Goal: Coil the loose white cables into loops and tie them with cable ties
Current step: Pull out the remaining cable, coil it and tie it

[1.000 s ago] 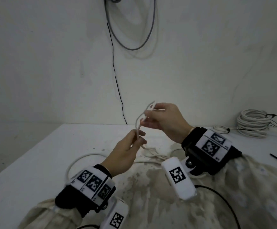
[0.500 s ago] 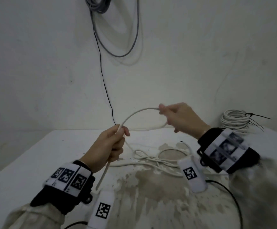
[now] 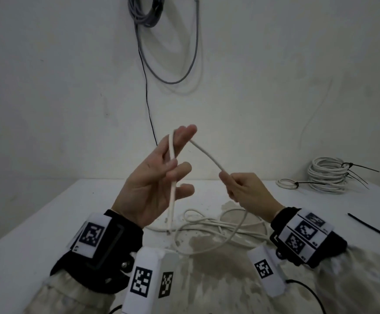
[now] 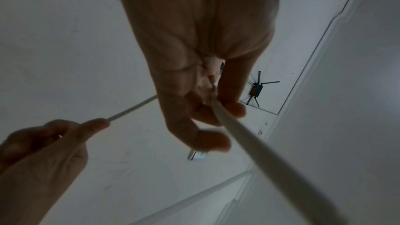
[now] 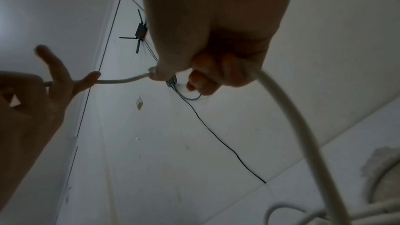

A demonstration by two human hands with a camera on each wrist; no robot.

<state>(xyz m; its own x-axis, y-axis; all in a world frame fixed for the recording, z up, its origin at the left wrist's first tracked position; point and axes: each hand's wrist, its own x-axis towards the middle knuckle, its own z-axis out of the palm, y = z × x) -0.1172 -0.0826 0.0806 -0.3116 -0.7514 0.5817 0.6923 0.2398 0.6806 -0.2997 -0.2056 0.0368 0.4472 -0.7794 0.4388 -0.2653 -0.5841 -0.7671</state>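
Note:
A loose white cable (image 3: 207, 155) runs taut between my two hands above the table. My left hand (image 3: 159, 182) is raised with the palm toward me. The cable passes over its two straight upper fingers and down across the palm, where the curled lower fingers (image 4: 233, 110) hold it. Its cut end hangs just above the table. My right hand (image 3: 241, 189), lower and to the right, pinches the cable in a closed fist (image 5: 212, 67). From there the cable (image 5: 298, 126) drops to a loose tangle (image 3: 218, 227) on the table.
Tied white coils (image 3: 327, 177) with black ties and a small coil (image 3: 286, 184) sit at the table's back right. A spare black cable tie (image 3: 370, 227) lies at the right. A grey cable bundle (image 3: 148, 12) and a black wire (image 3: 149, 105) hang on the wall. The white table (image 3: 48, 211) is stained near me.
My left hand has risen and turned palm toward me, with two fingers straightened under the cable. My right hand has dropped lower, and the arc of cable between them is now pulled straight.

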